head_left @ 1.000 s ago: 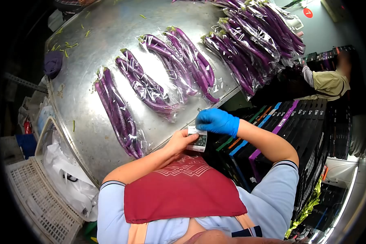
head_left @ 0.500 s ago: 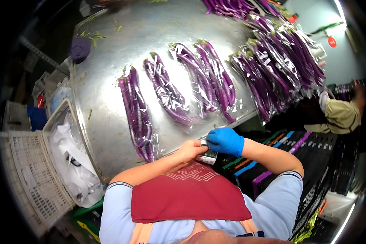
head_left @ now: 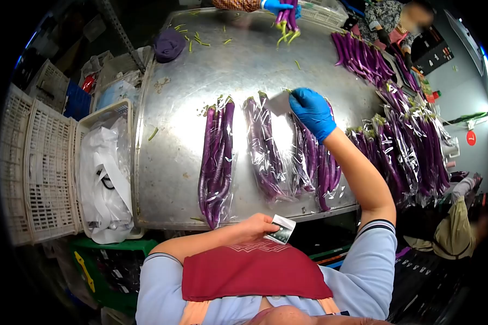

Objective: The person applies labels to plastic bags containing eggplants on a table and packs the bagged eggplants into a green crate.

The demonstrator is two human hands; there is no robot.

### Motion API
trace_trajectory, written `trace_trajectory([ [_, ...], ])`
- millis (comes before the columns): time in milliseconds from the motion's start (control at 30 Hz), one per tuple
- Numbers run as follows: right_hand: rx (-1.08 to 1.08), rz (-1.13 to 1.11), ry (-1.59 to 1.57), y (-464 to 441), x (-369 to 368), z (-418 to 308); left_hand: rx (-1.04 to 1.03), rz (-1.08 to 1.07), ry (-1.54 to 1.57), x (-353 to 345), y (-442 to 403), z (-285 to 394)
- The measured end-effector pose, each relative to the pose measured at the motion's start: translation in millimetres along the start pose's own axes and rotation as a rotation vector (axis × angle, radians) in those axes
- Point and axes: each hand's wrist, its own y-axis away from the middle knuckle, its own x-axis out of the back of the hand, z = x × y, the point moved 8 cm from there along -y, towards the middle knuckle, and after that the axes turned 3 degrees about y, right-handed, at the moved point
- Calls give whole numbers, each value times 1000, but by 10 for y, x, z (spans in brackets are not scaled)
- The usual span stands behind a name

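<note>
My bare left hand (head_left: 255,226), near the table's front edge, grips a small stack of black-and-white labels (head_left: 283,229). Reaching over the metal table, my right hand (head_left: 313,112) wears a blue glove and pinches a single pale label (head_left: 278,104), somewhat blurred. That label hangs above the upper ends of the bagged eggplants. Several clear bags of long purple eggplants lie side by side: a leftmost bag (head_left: 217,162), a second bag (head_left: 267,154), a third bag (head_left: 305,162) and a fourth bag (head_left: 327,176). My right hand and forearm partly cover the last two.
More bagged eggplants (head_left: 412,146) are heaped at the right, with loose eggplants (head_left: 360,57) behind. Across the table, a co-worker's blue-gloved hand (head_left: 276,6) holds eggplants (head_left: 287,21). A purple cloth bundle (head_left: 168,44) sits at the far left corner, and a white bin (head_left: 130,127) stands left.
My right hand has left the label stack and moved up and forward with one label. My left hand keeps the stack. The view has shifted, bringing co-workers into sight.
</note>
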Motion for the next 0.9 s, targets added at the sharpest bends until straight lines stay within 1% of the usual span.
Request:
trace_trajectory([
  [100, 217, 149, 131, -69, -36, -315, 2, -8, -8, -38, 56, 81],
  [133, 243, 122, 162, -19, -83, -399, 4, 5, -16, -63, 92, 114],
  [167, 270, 149, 130, 48, -113, -463, 5, 19, -23, -68, 105, 127],
  [300, 173, 13, -124, 141, -374, -422, -36, -12, -108, 1, 30, 108],
  [367, 49, -74, -251, 110, -564, -418, -49, -31, -147, 44, -41, 67],
  [400, 120, -69, -183, 58, -598, -532, -50, -24, -143, 44, -43, 68],
  [433, 98, -96, -169, 14, -681, -595, -49, -30, -123, 36, -24, 62],
  [500, 215, -45, -41, -139, -709, -846, -53, -47, -92, -1, 38, 101],
  [633, 386, 55, 294, -185, -810, -1378, -78, -45, -217, 44, 137, 155],
  [667, 414, 14, 330, -140, -890, -1468, -92, -51, -219, 53, 151, 152],
  [767, 410, 9, 254, -57, -970, -1510, -109, -68, -268, 107, 220, 156],
  [900, 365, -29, 255, -303, -945, -1310, -122, -79, -392, 86, 364, 214],
])
